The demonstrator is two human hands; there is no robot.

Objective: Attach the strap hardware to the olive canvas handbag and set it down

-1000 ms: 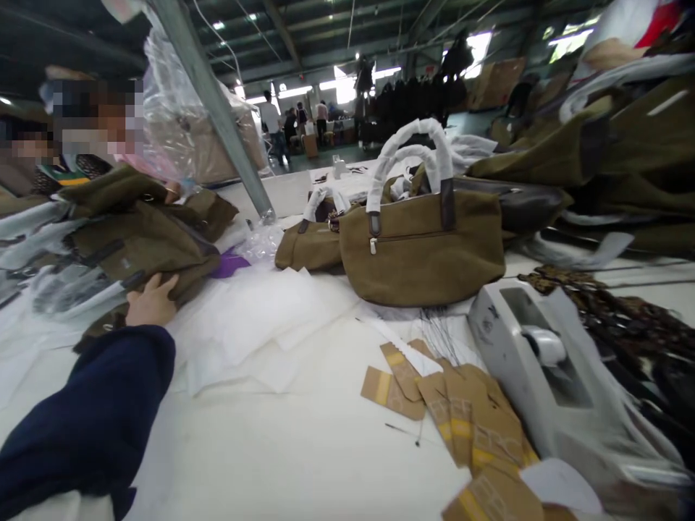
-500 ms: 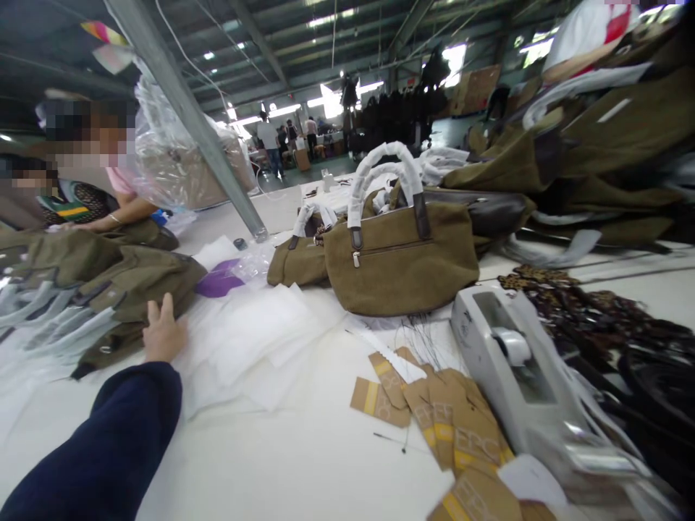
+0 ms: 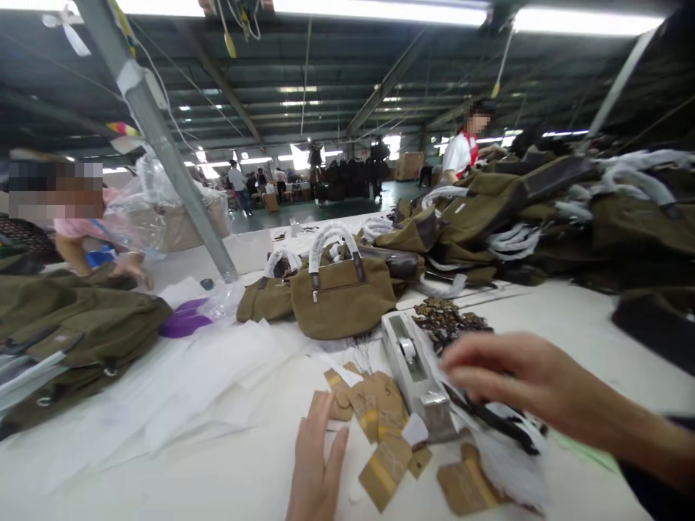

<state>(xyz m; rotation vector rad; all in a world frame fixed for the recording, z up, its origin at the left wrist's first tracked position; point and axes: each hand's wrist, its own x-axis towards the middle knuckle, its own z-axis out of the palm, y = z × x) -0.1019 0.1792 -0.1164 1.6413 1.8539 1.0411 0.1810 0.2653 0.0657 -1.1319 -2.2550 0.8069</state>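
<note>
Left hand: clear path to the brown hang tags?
Probably yes. The left hand lies flat on the table, fingertips at the edge of the hang tags; nothing lies between. The tape dispenser sits beyond them.

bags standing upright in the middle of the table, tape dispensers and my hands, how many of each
upright olive bags: 2, a large bag and a small bag touching its side
tape dispenser: 1
hands: 2, left hand flat by the paper tags, right hand open over the dispenser
total: 5
</note>
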